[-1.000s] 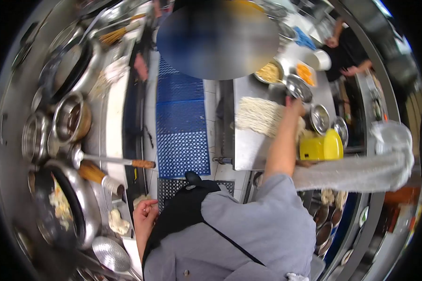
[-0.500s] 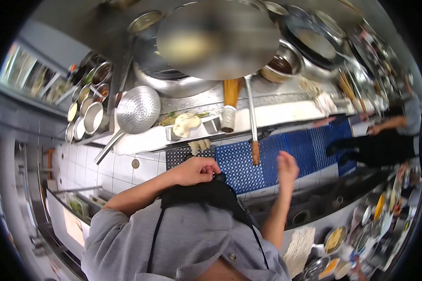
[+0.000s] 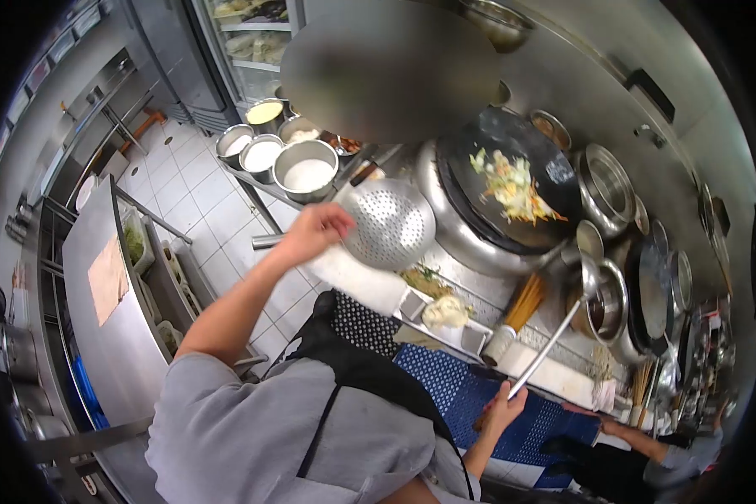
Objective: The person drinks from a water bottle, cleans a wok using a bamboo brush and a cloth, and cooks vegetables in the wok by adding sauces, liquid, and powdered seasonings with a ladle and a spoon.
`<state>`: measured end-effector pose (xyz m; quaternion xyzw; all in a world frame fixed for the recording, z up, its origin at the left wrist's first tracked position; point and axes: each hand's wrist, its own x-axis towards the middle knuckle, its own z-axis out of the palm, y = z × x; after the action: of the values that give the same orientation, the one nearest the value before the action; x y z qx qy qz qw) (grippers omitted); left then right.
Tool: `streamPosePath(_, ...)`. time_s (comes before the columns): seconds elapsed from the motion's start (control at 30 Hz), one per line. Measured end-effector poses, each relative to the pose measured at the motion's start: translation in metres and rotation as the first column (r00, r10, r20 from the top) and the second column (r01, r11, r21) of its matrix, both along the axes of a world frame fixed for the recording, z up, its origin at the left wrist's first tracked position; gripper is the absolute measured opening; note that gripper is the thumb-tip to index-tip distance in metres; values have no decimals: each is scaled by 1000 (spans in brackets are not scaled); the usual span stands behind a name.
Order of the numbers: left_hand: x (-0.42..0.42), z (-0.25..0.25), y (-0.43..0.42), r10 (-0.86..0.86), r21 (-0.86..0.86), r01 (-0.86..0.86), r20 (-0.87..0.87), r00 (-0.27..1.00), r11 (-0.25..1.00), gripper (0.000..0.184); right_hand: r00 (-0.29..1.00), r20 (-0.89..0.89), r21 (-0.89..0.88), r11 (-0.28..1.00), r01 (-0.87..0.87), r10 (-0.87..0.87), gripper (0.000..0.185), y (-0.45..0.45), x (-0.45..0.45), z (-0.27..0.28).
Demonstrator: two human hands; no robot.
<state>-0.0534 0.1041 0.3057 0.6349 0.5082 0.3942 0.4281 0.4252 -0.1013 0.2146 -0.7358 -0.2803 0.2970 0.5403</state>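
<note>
My right hand is closed around the handle of a long ladle. The ladle's head lies by a metal bowl with dark liquid in it. My left hand is stretched over the handle of a perforated strainer, its fingers loosely bent and nothing visible in them. Whether it touches that handle I cannot tell. Beyond it stand metal pots of white contents. Shredded vegetables lie in a dark wok on the stove.
A bamboo brush and a pale lump in a small container are along the stove's front. Another wok stands further right. A co-worker's arm shows at lower right. A steel counter is on the left.
The view has turned left. My right hand, empty before, now grips the ladle. My left hand has moved from my waist out over the strainer's handle. The wok's vegetables have come into view.
</note>
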Motion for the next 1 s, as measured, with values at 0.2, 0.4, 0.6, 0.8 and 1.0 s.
streamPosePath(0.2,-137,24,176,308,98,-339,245,919,936,24,990,51,112,985,-135,130,14,38,-63,26)
streamPosePath(0.4,-238,26,381,635,525,-496,-114,764,692,29,959,19,-68,958,-280,281,10,97,-166,75)
streamPosePath(0.6,-278,32,514,686,621,-345,-468,557,704,42,910,-11,-279,872,-401,415,10,144,-237,83)
streamPosePath(0.8,-293,5,590,477,396,-267,-706,524,879,54,812,-252,-265,769,-582,527,16,243,-320,116)
streamPosePath(1.0,-296,17,602,449,396,-223,-684,575,890,36,761,-90,-137,749,-649,643,44,370,-381,135)
